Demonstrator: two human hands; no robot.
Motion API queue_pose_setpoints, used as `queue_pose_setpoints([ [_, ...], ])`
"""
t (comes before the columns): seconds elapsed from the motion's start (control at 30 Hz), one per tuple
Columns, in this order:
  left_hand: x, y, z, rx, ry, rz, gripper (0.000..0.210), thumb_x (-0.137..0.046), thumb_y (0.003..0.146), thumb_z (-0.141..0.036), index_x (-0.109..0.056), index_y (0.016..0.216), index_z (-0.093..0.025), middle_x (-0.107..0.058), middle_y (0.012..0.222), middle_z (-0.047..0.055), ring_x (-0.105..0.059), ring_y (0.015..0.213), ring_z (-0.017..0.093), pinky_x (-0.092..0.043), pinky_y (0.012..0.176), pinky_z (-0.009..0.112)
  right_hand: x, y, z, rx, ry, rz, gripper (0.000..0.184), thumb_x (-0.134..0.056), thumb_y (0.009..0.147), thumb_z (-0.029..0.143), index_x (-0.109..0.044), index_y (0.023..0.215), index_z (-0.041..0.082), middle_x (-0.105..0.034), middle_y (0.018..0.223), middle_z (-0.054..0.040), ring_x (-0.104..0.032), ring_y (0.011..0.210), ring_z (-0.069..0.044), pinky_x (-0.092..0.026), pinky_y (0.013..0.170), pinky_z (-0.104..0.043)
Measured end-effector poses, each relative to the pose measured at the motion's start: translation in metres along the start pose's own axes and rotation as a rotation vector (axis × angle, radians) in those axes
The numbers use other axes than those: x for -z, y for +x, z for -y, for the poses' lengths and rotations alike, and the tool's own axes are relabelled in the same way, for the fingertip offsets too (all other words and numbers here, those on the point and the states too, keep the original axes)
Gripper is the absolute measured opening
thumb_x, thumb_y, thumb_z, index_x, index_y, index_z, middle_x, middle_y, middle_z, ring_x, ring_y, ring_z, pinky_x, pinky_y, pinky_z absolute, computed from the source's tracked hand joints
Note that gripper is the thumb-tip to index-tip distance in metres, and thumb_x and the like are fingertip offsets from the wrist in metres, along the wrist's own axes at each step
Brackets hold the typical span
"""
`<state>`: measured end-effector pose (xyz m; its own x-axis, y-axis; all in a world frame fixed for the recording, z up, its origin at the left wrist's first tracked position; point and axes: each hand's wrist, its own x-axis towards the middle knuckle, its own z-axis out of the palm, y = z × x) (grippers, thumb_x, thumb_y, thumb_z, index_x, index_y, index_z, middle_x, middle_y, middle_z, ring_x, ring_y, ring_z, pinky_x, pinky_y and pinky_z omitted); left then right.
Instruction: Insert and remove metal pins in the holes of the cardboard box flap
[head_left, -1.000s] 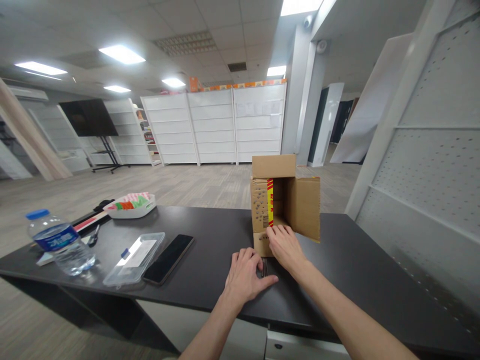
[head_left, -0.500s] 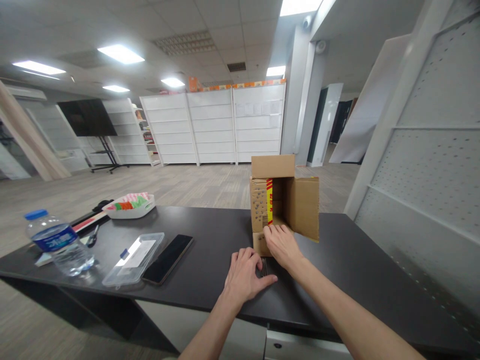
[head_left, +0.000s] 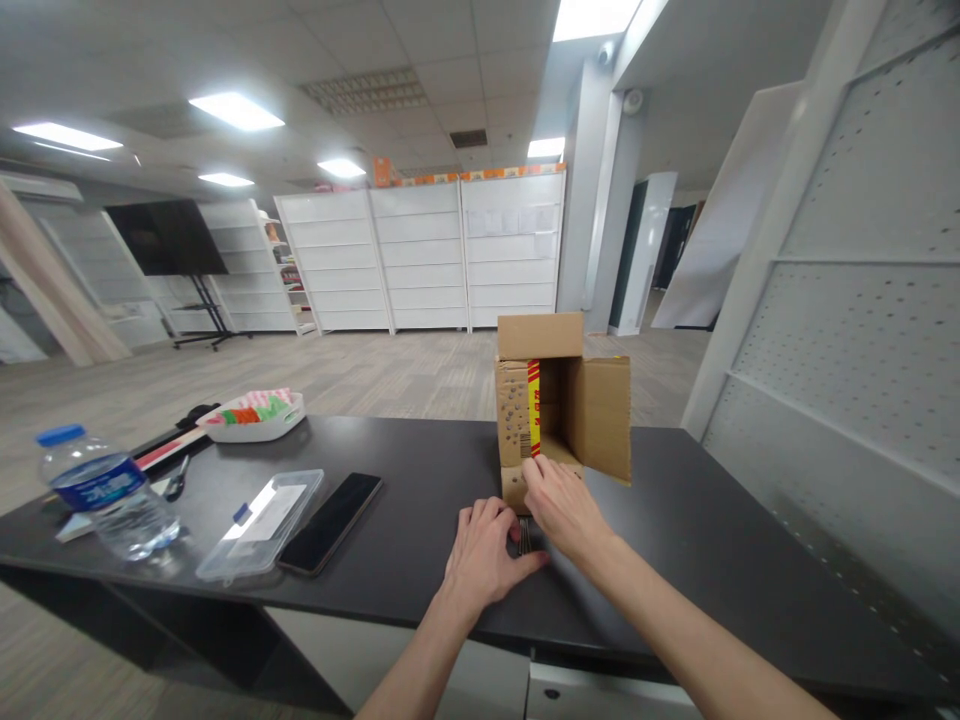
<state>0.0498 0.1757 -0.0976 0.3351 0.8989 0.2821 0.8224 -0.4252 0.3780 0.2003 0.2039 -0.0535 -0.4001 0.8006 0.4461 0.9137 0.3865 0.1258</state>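
An upended cardboard box (head_left: 512, 410) stands on the dark desk, its open side facing me and its flaps spread. My right hand (head_left: 562, 505) is in front of the opening, over the lower flap, with its fingers curled together; what they pinch, if anything, is hidden. Close by, my left hand (head_left: 487, 550) rests on the desktop, fingers bent and thumb stretched to the right. Several thin metal pieces (head_left: 524, 538) show between that thumb and the fingers, at the foot of the lower flap. They are too small to name.
Left of my hands lie a black phone (head_left: 331, 523) and a clear plastic case (head_left: 262, 525). Farther left are a water bottle (head_left: 109, 490) and a white tray (head_left: 259, 427) with colourful contents. A perforated white panel (head_left: 862, 320) borders the desk on the right.
The whole view has shifted slightly. Both hands keep nearly the same places, and the box stays where it was.
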Motion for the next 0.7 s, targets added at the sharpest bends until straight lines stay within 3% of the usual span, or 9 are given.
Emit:
queue_pose_setpoints([
  [0.17, -0.001, 0.001, -0.001, 0.007, 0.012, -0.012, 0.038, -0.068, 0.073, -0.057, -0.055, 0.075, -0.021, -0.057, 0.093, 0.003, -0.051, 0.096, 0.023, -0.035, 0.083, 0.038, -0.008, -0.024, 0.004, -0.018, 0.091, -0.048, 0.02, -0.044, 0.082, 0.001, -0.043, 0.084, 0.022, -0.057, 0.086, -0.0037, -0.055, 0.077, -0.019, -0.035, 0.068, -0.03],
  [0.37, -0.001, 0.001, 0.0, -0.002, 0.023, -0.013, 0.024, -0.069, 0.073, -0.042, -0.055, 0.077, -0.022, -0.057, 0.094, 0.002, -0.051, 0.095, 0.022, -0.036, 0.082, 0.036, -0.02, -0.05, 0.012, -0.007, 0.147, -0.069, 0.022, -0.045, 0.08, 0.001, -0.042, 0.084, 0.022, -0.055, 0.082, -0.0009, -0.053, 0.073, -0.018, -0.036, 0.067, -0.029],
  [0.7, 0.002, 0.001, -0.003, 0.016, 0.006, 0.017, 0.018, -0.066, 0.075, -0.036, -0.055, 0.076, -0.022, -0.058, 0.095, 0.002, -0.051, 0.097, 0.022, -0.036, 0.084, 0.036, -0.032, -0.066, 0.015, -0.054, 0.41, -0.067, 0.022, -0.043, 0.078, 0.002, -0.045, 0.087, 0.023, -0.054, 0.086, 0.0, -0.054, 0.075, -0.016, -0.04, 0.068, -0.027],
])
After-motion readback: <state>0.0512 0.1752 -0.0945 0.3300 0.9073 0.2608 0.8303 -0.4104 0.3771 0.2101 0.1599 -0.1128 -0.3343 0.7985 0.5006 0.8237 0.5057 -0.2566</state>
